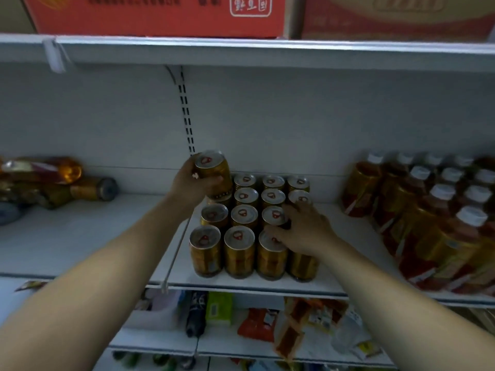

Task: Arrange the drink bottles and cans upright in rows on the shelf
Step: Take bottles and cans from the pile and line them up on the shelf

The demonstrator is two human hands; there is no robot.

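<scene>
Now | left hand (191, 184) grips one tilted can (214, 170) | right hand (304, 231) rests spread-fingered atop upright cans (239, 251) standing in rows on shelf (80, 236)

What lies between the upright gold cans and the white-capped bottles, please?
Bare shelf only, between the gold cans and the white-capped bottles; the right forearm crosses in front. Head view.

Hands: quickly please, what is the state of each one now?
Left hand: closed around a gold can, lifted above the rows.
Right hand: open, resting on tops of the standing cans.
</scene>
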